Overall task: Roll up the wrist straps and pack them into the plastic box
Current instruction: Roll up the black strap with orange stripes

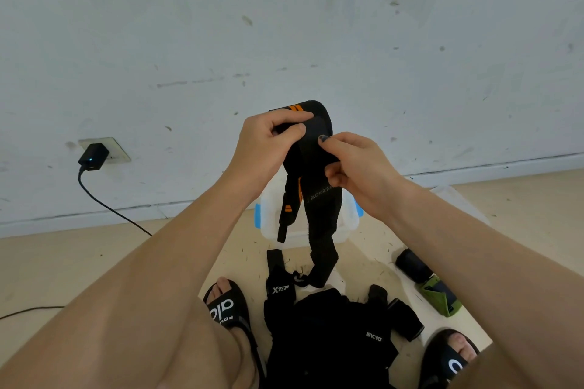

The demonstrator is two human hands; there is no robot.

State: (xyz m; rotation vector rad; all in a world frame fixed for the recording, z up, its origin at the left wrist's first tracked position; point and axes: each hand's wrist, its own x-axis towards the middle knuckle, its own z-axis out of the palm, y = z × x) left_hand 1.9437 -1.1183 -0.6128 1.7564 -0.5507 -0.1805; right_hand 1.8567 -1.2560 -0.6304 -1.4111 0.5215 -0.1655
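Above the plastic box on the floor: left hand and right hand pinching the black-and-orange wrist strap, roll barely begun; more straps near, unrolled, nothing visibly packed.

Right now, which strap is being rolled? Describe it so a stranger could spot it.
Start at the clear plastic box with blue latches by the wall. Above it, both hands, left hand and right hand, hold up a black wrist strap. Unlike the plain black straps piled on the floor, it has orange stripes.
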